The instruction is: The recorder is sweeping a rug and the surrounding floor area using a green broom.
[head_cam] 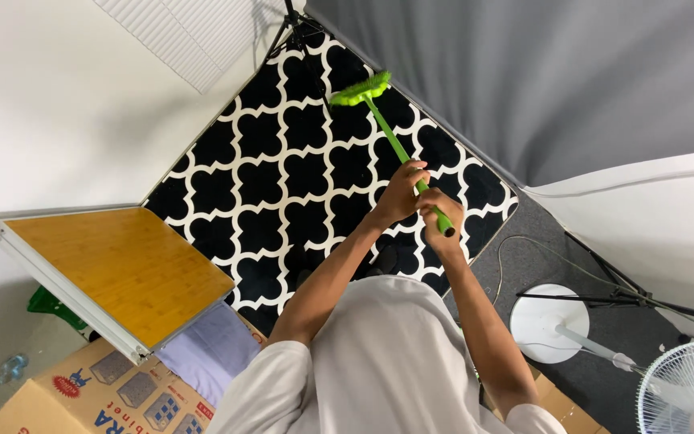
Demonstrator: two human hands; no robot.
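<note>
Clearly your left hand and right hand both clasp the light, stiff green mop low on its slim, likely slippery handle.

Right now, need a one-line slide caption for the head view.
Both hands, left hand and right hand, grip a green duster, its head over a black-and-white patterned rug.

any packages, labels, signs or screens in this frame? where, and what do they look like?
Cardboard box: bottom left, under the wooden table; brown, rectangular.
Printed label on the box: round red badge beside blue printing and grey-blue square pictures.
Second cardboard box: bottom right, by the person's arm; plain brown, mostly hidden.
No signs or screens.
</note>
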